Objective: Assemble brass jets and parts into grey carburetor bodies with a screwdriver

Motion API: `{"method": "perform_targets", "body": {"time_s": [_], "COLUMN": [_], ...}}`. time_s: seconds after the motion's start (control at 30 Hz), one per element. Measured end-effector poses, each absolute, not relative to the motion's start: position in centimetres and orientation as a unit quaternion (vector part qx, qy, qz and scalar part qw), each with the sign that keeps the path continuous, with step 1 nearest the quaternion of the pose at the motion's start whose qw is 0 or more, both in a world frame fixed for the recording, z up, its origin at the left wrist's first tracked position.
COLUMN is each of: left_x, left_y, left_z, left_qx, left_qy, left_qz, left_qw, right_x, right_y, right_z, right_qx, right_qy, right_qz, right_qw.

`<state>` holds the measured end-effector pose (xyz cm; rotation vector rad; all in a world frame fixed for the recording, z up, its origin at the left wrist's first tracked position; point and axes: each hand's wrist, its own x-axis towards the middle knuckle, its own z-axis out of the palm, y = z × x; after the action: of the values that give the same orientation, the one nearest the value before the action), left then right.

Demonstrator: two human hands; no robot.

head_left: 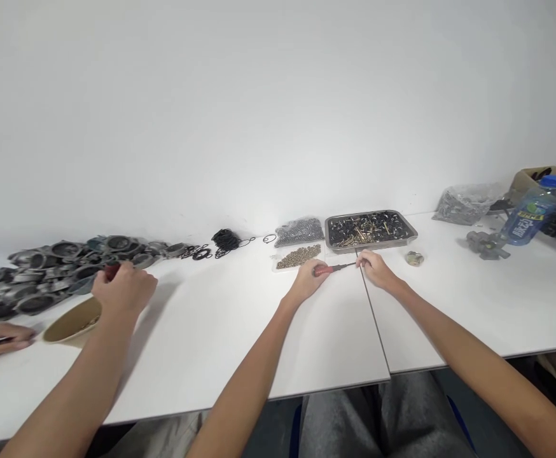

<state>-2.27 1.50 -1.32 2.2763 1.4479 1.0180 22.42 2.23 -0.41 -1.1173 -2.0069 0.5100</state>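
Note:
My left hand [308, 278] is wrapped round the red handle of a screwdriver [322, 270], whose thin dark shaft points right. At the shaft's tip, my right hand [374, 267] has its fingers pinched together; whatever sits in them is too small to make out. Just behind both hands lie a pile of small brass-coloured parts [299, 256] on a clear tray and a metal tray [372, 249] of black and brass pieces. A small round object [414, 258] rests on the table to the right of my right hand.
At left, a co-worker's hand [128, 289] grips something red above a tan bowl [70, 321], near heaped grey housings [34, 277]. Black rubber rings [225, 239] and a bag of small parts [299, 231] line the wall. Rightward are a grey fitting [485, 245] and a blue-capped bottle [528, 216].

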Motion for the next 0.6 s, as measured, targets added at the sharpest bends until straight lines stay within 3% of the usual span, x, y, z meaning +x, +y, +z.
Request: {"method": "perform_targets", "body": {"time_s": [0.3,0.6], "left_x": [-1.0,-1.1], "left_y": [-0.1,-1.1], "left_z": [-1.1,-1.1], "left_qx": [0.782,0.743], "left_qy": [0.487,0.559], "left_qz": [0.388,0.366], "left_qw": [-0.014,-0.042], "right_x": [21.6,21.3], "right_y": [-0.1,-3.3], "right_z": [0.9,1.2], "right_qx": [-0.51,-0.661], "right_qy": [-0.768,-0.69], "right_qz": [0.076,0.024], "right_qw": [0.379,0.294]}}
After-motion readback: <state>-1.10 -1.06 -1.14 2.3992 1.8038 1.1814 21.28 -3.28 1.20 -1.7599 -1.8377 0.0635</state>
